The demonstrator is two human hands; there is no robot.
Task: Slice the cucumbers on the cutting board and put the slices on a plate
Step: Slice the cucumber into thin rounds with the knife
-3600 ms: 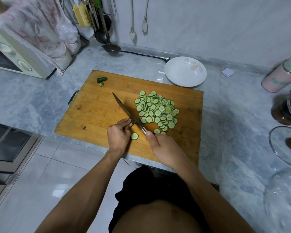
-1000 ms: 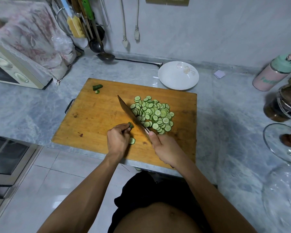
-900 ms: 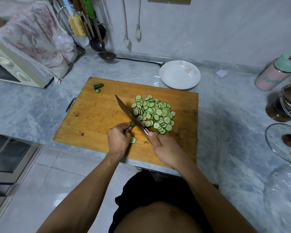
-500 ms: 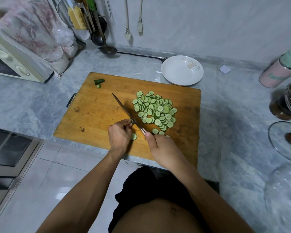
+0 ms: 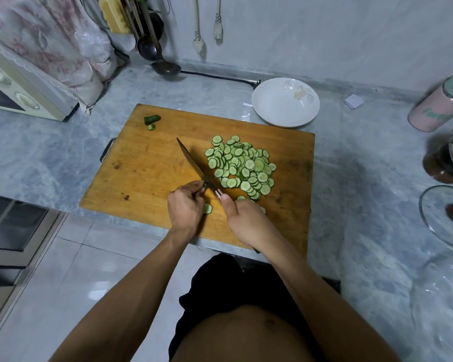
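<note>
A wooden cutting board (image 5: 147, 173) lies on the marble counter. A heap of cucumber slices (image 5: 242, 168) covers its right middle. My right hand (image 5: 242, 222) grips the handle of a knife (image 5: 194, 165), the blade edge down on the board left of the heap. My left hand (image 5: 185, 207) pinches a small dark cucumber stub (image 5: 205, 185) against the blade. One loose slice (image 5: 207, 208) lies between my hands. A cut cucumber end (image 5: 152, 119) with a small slice sits at the board's far left corner. The white plate (image 5: 285, 101) stands beyond the board, with nothing on it.
A microwave (image 5: 16, 92) under a floral cloth stands far left. Ladles (image 5: 157, 56) hang at the back wall. On the right are a pink and green bottle (image 5: 439, 105), a dark jar (image 5: 447, 160) and a glass lid (image 5: 445, 218). A paper scrap (image 5: 353, 101) lies near the wall.
The knife rose and came down again on the cucumber stub beside my left fingertips. Both hands have stayed at the board's near edge; the view shifted slightly.
</note>
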